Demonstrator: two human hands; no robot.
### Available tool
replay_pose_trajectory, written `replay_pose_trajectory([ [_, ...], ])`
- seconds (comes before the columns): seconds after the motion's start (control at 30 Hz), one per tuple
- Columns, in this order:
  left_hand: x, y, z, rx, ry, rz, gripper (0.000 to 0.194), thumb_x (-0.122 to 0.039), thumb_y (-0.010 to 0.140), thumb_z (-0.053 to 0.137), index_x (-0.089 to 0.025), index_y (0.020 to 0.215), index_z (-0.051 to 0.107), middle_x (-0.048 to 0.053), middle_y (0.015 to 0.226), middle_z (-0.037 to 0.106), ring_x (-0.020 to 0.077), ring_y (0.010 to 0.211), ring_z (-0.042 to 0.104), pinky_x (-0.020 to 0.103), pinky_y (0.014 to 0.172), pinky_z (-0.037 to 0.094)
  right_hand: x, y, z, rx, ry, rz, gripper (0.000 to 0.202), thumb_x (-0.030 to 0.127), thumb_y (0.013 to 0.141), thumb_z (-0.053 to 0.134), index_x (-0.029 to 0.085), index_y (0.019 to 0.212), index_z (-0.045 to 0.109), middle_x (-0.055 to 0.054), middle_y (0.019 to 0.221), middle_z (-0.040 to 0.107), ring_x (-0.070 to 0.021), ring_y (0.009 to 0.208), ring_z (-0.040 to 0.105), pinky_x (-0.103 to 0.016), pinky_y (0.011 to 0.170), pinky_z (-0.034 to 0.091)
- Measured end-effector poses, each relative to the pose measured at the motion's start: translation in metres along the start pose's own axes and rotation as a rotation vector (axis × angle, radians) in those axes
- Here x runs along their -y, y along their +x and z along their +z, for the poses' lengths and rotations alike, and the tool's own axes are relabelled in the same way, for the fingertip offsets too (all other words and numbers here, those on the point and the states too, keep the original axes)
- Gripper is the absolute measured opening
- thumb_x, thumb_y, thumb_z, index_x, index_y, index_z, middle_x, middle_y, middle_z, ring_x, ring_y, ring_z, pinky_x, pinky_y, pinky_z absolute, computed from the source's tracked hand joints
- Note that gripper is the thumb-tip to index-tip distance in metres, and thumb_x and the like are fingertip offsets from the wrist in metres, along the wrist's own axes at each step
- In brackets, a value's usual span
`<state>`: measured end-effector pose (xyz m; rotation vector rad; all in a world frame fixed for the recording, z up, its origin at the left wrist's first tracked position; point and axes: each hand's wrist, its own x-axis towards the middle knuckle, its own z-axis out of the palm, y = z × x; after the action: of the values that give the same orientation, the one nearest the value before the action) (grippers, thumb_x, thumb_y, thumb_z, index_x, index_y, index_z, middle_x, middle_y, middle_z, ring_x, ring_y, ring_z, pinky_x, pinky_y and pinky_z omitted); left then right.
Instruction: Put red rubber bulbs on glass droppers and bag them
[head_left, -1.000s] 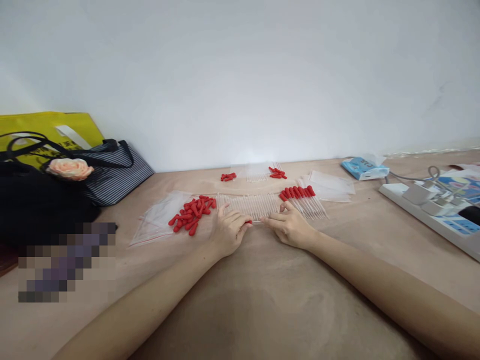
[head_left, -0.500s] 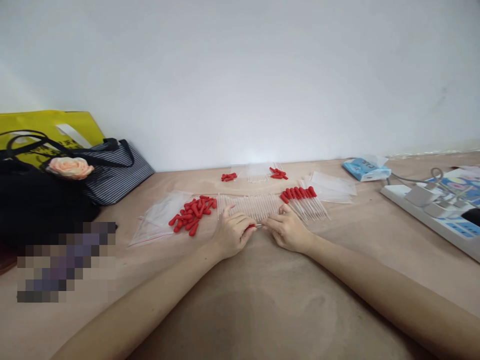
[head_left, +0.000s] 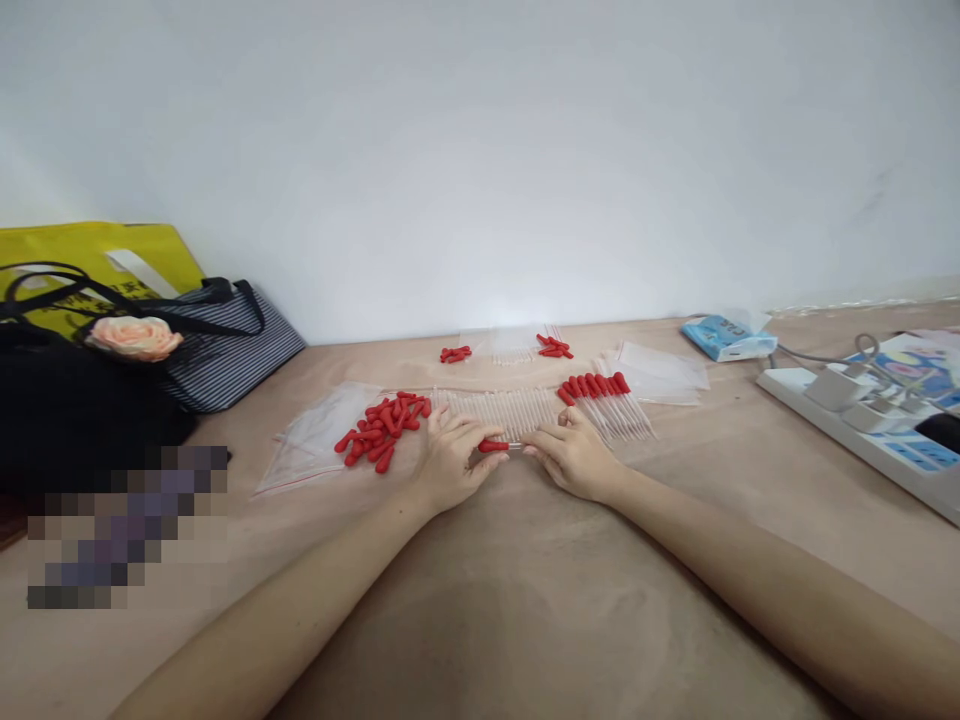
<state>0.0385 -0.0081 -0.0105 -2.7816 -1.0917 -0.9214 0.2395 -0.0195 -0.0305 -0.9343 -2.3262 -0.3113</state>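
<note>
Lying crosswise, a red bulb [head_left: 493,446] sits between thumb and finger of the pinching left hand [head_left: 452,463], meeting a clear tube [head_left: 514,446] that the right hand [head_left: 571,458] grasps by its fingertips. A row of tubes [head_left: 504,408] edges their far side; loose bulbs [head_left: 387,418] flank the left, capped tubes [head_left: 600,384] the right. Nearer the person, the tabletop [head_left: 517,600] offers open room; the wall [head_left: 480,170] bounds it behind.

The left hand [head_left: 448,462] has spread its fingers [head_left: 466,435] wider. Between them, the red bulb [head_left: 493,446], mostly hidden before, shows more.
</note>
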Motion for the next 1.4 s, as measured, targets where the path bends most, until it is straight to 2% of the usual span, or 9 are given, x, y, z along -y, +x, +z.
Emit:
replay_pose_trajectory([
  [0.27, -0.006, -0.001, 0.002, -0.019, -0.040, 0.040, 0.014, -0.029, 0.081, 0.049, -0.020, 0.075, 0.059, -0.003, 0.068, 0.066, 0.0137, 0.074, 0.058, 0.044, 0.098, 0.012, 0.003, -0.001, -0.001, -0.018, 0.084, -0.042, 0.025, 0.021, 0.087, 0.035, 0.012, 0.085, 0.059, -0.004, 0.065, 0.058, -0.0122, 0.059, 0.044, -0.027, 0.064, 0.027],
  [0.57, -0.003, -0.001, 0.000, 0.068, -0.007, 0.056, 0.017, -0.032, 0.081, 0.048, -0.023, 0.077, 0.062, -0.002, 0.071, 0.067, 0.0171, 0.079, 0.058, 0.047, 0.096, 0.013, -0.002, 0.001, -0.001, 0.027, 0.077, -0.098, 0.028, 0.023, 0.088, 0.034, 0.013, 0.083, 0.060, -0.003, 0.064, 0.056, -0.0113, 0.058, 0.043, -0.027, 0.065, 0.028],
  [0.83, -0.004, 0.000, -0.001, -0.007, 0.037, -0.042, 0.018, -0.034, 0.082, 0.048, -0.023, 0.083, 0.061, -0.002, 0.076, 0.067, 0.0155, 0.075, 0.057, 0.046, 0.097, 0.015, -0.002, 0.005, -0.013, 0.080, -0.061, -0.051, 0.024, 0.024, 0.086, 0.039, 0.016, 0.087, 0.062, -0.005, 0.072, 0.057, -0.0152, 0.069, 0.046, -0.030, 0.067, 0.027],
  [0.9, -0.002, 0.000, -0.001, -0.033, 0.057, -0.081, 0.026, -0.039, 0.079, 0.051, -0.022, 0.097, 0.057, 0.002, 0.087, 0.066, 0.0183, 0.084, 0.056, 0.047, 0.097, 0.016, -0.008, 0.005, -0.014, 0.066, -0.101, 0.045, 0.026, 0.024, 0.085, 0.038, 0.016, 0.086, 0.062, -0.006, 0.072, 0.057, -0.0163, 0.070, 0.047, -0.029, 0.065, 0.028],
  [0.97, 0.002, 0.000, -0.002, -0.057, 0.080, -0.132, 0.038, -0.040, 0.076, 0.054, -0.020, 0.108, 0.050, 0.004, 0.094, 0.063, 0.0208, 0.091, 0.054, 0.048, 0.096, 0.018, -0.019, 0.002, -0.014, 0.040, -0.103, 0.243, 0.028, 0.024, 0.086, 0.035, 0.014, 0.088, 0.061, -0.008, 0.077, 0.058, -0.0164, 0.072, 0.049, -0.027, 0.063, 0.031],
  [1.07, 0.006, -0.002, -0.002, -0.050, 0.096, -0.184, 0.037, -0.034, 0.075, 0.055, -0.020, 0.109, 0.048, 0.004, 0.094, 0.061, 0.0211, 0.092, 0.053, 0.048, 0.095, 0.019, -0.040, -0.004, -0.015, 0.016, -0.106, 0.577, 0.028, 0.024, 0.085, 0.034, 0.013, 0.093, 0.059, -0.010, 0.087, 0.060, -0.0172, 0.077, 0.053, -0.026, 0.064, 0.034],
  [1.13, 0.007, -0.002, -0.001, -0.042, 0.100, -0.186, 0.031, -0.031, 0.075, 0.055, -0.021, 0.104, 0.050, 0.003, 0.094, 0.062, 0.0210, 0.092, 0.052, 0.048, 0.095, 0.019, -0.052, -0.008, -0.016, 0.055, -0.145, 0.722, 0.026, 0.023, 0.083, 0.035, 0.014, 0.093, 0.058, -0.009, 0.085, 0.062, -0.0188, 0.077, 0.055, -0.026, 0.064, 0.035],
  [1.23, 0.007, -0.003, -0.001, -0.037, 0.106, -0.177, 0.017, -0.029, 0.075, 0.055, -0.022, 0.091, 0.056, 0.002, 0.093, 0.062, 0.0207, 0.092, 0.052, 0.049, 0.095, 0.017, -0.060, -0.012, -0.017, 0.135, -0.226, 0.813, 0.024, 0.020, 0.081, 0.035, 0.014, 0.086, 0.058, -0.009, 0.074, 0.062, -0.0202, 0.070, 0.056, -0.027, 0.060, 0.034],
  [1.4, 0.006, -0.002, -0.002, -0.032, 0.099, -0.211, 0.008, -0.027, 0.076, 0.053, -0.022, 0.073, 0.059, 0.000, 0.086, 0.063, 0.0195, 0.086, 0.053, 0.051, 0.093, 0.018, -0.059, -0.012, -0.016, 0.177, -0.257, 0.794, 0.021, 0.019, 0.079, 0.036, 0.016, 0.076, 0.057, -0.008, 0.070, 0.062, -0.0201, 0.067, 0.058, -0.028, 0.061, 0.035],
])
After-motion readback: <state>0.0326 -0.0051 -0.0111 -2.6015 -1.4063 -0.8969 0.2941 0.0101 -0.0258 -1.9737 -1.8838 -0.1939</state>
